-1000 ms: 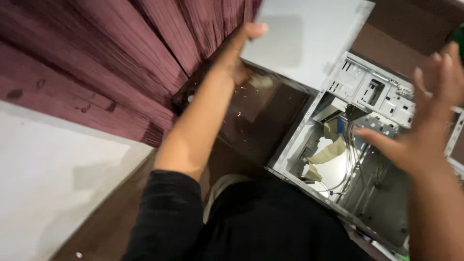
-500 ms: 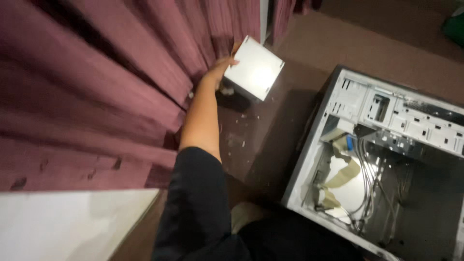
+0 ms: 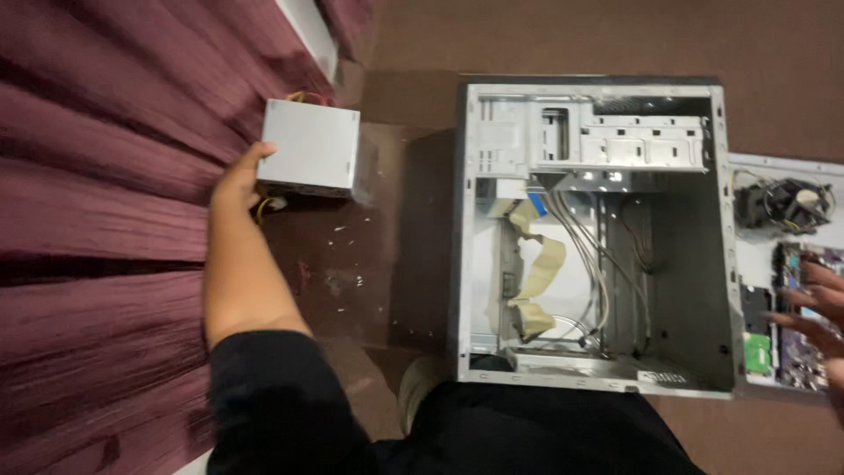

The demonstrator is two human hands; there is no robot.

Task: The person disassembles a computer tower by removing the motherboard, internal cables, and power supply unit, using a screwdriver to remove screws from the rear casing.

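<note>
Brown floor (image 3: 563, 40) beside maroon curtains (image 3: 97, 176) carries our open computer case (image 3: 598, 233). Our left hand (image 3: 236, 180) grips the flat grey power supply (image 3: 312, 148), cables pointing away; right hand (image 3: 813, 308) spread on a circuit board (image 3: 796, 361).

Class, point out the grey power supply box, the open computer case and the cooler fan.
grey power supply box (image 3: 309, 145): head view, flat top face.
open computer case (image 3: 686, 290): head view, bare inner floor panel.
cooler fan (image 3: 791, 204): head view, fan hub.

Left hand (image 3: 236, 180) reaches far out, arm straight (sleeve pushed up); right hand (image 3: 813, 308) lies flat, fingers spread.
</note>
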